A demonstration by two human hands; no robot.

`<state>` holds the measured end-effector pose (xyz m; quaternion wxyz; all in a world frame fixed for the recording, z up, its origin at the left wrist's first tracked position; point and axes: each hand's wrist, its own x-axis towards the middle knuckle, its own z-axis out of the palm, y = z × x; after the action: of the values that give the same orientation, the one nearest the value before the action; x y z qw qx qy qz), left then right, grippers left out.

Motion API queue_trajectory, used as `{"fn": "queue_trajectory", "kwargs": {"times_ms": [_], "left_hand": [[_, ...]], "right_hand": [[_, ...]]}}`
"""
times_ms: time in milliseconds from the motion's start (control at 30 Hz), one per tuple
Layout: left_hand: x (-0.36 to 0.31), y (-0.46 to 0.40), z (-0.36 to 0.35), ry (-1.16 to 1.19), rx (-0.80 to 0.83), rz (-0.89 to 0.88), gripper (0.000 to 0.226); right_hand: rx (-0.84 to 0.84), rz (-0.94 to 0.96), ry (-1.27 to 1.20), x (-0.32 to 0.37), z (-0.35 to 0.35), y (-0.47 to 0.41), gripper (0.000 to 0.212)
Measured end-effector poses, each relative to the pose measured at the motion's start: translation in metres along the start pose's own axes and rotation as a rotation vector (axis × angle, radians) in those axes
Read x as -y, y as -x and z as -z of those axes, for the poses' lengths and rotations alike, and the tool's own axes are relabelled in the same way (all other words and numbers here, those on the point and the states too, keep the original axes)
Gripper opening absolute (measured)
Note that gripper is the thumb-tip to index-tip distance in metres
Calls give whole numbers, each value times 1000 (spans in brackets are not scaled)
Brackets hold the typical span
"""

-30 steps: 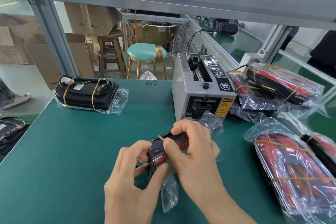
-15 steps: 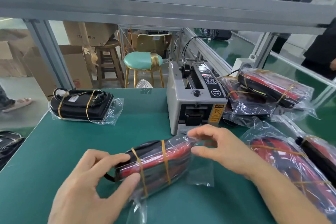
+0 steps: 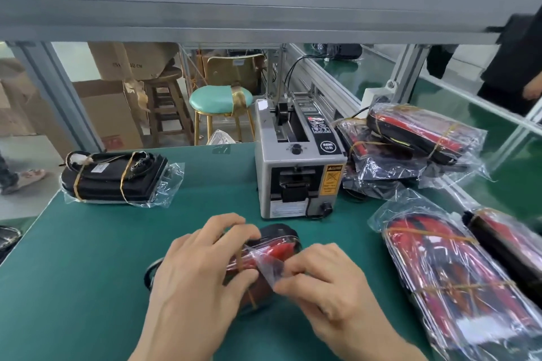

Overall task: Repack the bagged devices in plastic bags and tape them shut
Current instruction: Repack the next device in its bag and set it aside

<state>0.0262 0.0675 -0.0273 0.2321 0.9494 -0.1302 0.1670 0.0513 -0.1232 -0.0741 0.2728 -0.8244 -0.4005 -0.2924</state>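
- The right hand (image 3: 325,281) has its grip pinched narrow on the loose clear flap of the plastic bag (image 3: 268,265), thumb and fingertips closed on the film at the near end of the device.
- The left hand (image 3: 199,269) is clamped over the bagged device (image 3: 278,246), fingers curled across its top and thumb against its near side, pressing it onto the desk (image 3: 96,258).
- This device is red and black, bound with tan rubber bands, and lies on the green desk just in front of the person, between the two hands; part of a black loop shows at the left hand's wrist side.
- Behind it, near the middle of the desk, stands a grey tape dispenser (image 3: 299,173) with a yellow warning label on its front.
- To the right lies a large bagged red device (image 3: 448,278), with another one touching its far right side at the frame edge.
- Further back on the right, a stack of bagged devices (image 3: 410,143) sits just beside the dispenser.
- At the far left of the desk lies a black bagged device (image 3: 117,177), well apart from the hands.
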Motion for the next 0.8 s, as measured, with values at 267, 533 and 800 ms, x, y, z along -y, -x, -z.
{"fn": "queue_trajectory", "kwargs": {"times_ms": [267,533,800], "left_hand": [[8,-1,-1,-117,-202,-43,20],[16,-3,-6,-125,-263,-108,31],[18,0,-11,-117,-302,-155,32]], "right_hand": [[-317,-997,-644,-10,0,-21,16],[-425,-1431,-714,-46,-19,-75,13],[-548,-1539,-703,-50,-29,-86,12]]}}
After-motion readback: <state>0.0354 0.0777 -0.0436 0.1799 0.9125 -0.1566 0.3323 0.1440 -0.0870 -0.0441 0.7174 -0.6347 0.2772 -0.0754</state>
